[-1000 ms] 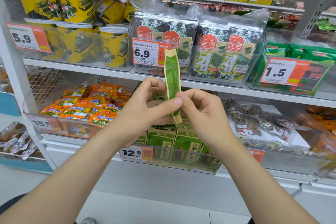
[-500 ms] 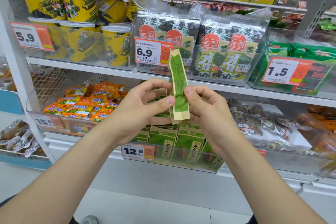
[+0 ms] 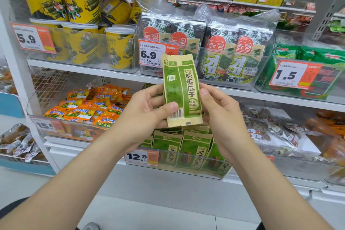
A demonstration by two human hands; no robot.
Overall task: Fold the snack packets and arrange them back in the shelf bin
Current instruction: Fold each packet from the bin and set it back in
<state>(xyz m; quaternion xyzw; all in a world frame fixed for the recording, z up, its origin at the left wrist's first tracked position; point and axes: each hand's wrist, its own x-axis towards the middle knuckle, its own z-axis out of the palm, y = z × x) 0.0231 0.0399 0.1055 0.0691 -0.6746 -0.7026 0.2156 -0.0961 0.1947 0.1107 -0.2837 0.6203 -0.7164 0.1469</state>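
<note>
Both hands, left hand (image 3: 147,110) and right hand (image 3: 222,114), pinch the folded green packet (image 3: 182,89) upright above the shelf bin (image 3: 179,169); judged light, pliable, creasing paper, best gripped at its side edges.

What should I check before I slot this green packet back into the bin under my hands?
1. Grip: left hand and right hand both hold the green packet. Ok.
2. Fold: the packet looks folded narrow, lengthwise. Ok.
3. Orientation: upright, like the stocked packets. Ok.
4. Right bin: the clear bin just below holds matching green packets. Ok.
5. Free slot in that bin: hidden behind the hands. Cannot tell.
</note>
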